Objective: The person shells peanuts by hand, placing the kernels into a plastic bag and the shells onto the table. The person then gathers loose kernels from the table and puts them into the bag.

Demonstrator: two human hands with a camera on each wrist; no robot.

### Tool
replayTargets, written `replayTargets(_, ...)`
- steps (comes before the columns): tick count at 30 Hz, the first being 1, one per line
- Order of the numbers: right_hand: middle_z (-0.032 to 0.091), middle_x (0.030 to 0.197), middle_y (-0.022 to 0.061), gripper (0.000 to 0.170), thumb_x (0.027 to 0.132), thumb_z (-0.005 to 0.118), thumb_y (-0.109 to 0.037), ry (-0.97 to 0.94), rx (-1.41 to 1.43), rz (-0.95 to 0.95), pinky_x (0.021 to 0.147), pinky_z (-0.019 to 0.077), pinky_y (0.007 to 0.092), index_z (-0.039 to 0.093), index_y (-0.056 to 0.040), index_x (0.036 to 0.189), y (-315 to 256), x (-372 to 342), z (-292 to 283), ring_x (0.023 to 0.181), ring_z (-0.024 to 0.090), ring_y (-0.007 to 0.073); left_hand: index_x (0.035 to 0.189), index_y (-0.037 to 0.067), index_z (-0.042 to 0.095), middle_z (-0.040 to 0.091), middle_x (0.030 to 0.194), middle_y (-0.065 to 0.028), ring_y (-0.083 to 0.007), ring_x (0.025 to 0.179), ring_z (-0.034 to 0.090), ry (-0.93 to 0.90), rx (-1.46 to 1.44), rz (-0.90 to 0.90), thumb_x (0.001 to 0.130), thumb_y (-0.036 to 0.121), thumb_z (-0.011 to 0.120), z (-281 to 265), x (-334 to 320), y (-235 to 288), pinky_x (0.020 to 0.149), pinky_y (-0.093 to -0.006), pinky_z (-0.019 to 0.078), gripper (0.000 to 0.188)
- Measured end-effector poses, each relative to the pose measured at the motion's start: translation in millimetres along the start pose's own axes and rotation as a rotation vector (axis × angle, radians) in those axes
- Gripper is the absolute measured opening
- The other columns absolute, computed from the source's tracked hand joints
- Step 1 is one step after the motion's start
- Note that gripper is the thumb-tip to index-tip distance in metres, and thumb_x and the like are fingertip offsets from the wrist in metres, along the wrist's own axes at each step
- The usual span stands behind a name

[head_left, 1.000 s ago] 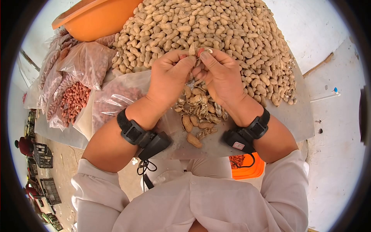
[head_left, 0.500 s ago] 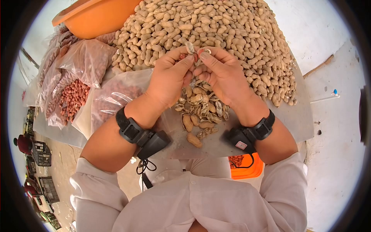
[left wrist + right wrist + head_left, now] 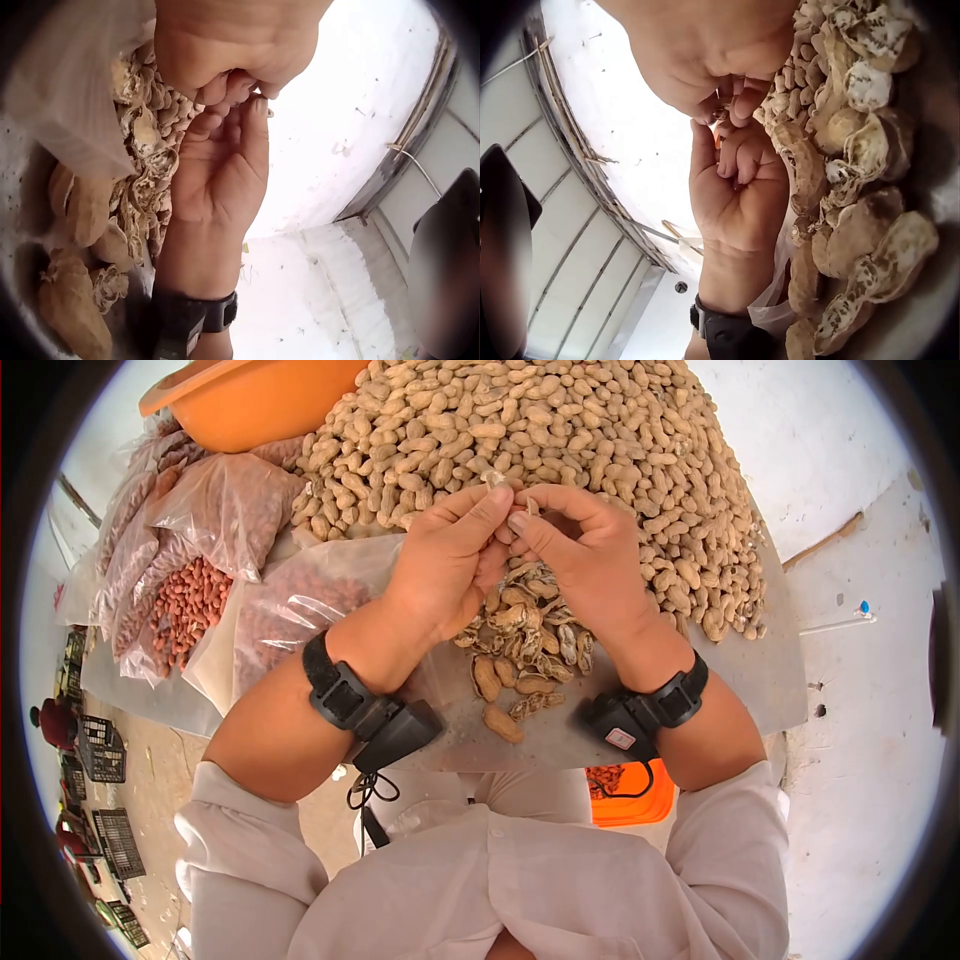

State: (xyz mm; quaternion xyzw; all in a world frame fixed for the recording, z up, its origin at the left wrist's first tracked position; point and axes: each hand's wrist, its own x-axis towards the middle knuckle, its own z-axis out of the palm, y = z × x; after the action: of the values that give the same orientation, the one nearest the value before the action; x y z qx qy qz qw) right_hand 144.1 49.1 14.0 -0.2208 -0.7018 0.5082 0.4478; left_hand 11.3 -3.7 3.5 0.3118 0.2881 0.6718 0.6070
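Observation:
Over a small heap of split peanut shells (image 3: 520,622), both hands meet at the fingertips. The left hand (image 3: 445,555) pinches a peanut shell (image 3: 494,478), whose pale end sticks up past the thumb. Between its thumb and index finger the right hand (image 3: 590,560) holds a small shell piece (image 3: 532,507). In the left wrist view, the right hand (image 3: 225,161) reaches up to the curled left fingers. The right wrist view has the left hand (image 3: 739,184) below, its thumb touching the right fingertips. Fingers hide most of what lies between them.
Behind the hands rises a large pile of unshelled peanuts (image 3: 560,435). At left are clear bags of red peanut kernels (image 3: 190,610) and an orange basin (image 3: 255,405). Another orange container (image 3: 645,800) sits below the table's front edge. Black crates (image 3: 120,840) stand on the floor.
The red kernels seen at the fingertips earlier are now hidden. The right thumb has moved down and left, and the fingertips have come closer together.

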Motion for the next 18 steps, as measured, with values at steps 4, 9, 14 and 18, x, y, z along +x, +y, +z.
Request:
replayTargets(4,0.062,0.078,0.0009,0.015,0.077,0.063,-0.002,0.008,-0.113,-0.07,0.058,0.046,0.0194,0.062,0.0007,0.092,3.3,0.4,0.4,0.065,0.056,0.0068,0.087,0.003,0.055,0.047,0.066,0.0011,-0.0052,0.048,0.036,0.028,-0.105,-0.032,0.093,0.021,0.048,-1.2,2.0,-2.3,0.041,-0.017,0.0284,0.02)
replayTargets(9,0.061,0.085,0.0042,0.016,0.073,0.063,0.001,0.041,-0.239,-0.249,0.059,0.0472,0.0212,0.062,-0.0014,0.089,1.9,-0.5,4.1,0.067,0.058,0.0095,0.077,0.004,0.051,0.045,0.063,-0.0001,-0.0075,0.047,0.037,0.034,-0.27,-0.167,0.091,0.017,0.045,-10.9,5.9,-2.3,0.04,-0.0182,0.0288,0.02)
replayTargets(14,0.061,0.086,0.0068,0.019,0.069,0.063,0.004,-0.019,-0.37,-0.464,0.062,0.0486,0.0232,0.061,-0.0013,0.087,-0.7,1.4,1.9,0.072,0.06,0.0139,0.072,0.004,0.049,0.045,0.06,-0.0012,-0.0088,0.046,0.037,0.084,-0.385,-0.253,0.087,0.015,0.046,-7.2,3.8,2.3,0.039,-0.0186,0.0296,0.019)
replayTargets(18,0.062,0.088,0.0075,0.019,0.068,0.063,0.003,-0.022,-0.398,-0.503,0.066,0.0491,0.0266,0.061,-0.0027,0.087,3.3,3.2,0.5,0.076,0.06,0.0181,0.067,0.004,0.049,0.046,0.057,-0.0016,-0.0092,0.045,0.037,0.106,-0.395,-0.309,0.085,0.013,0.047,-11.1,6.7,1.0,0.039,-0.019,0.0297,0.02)
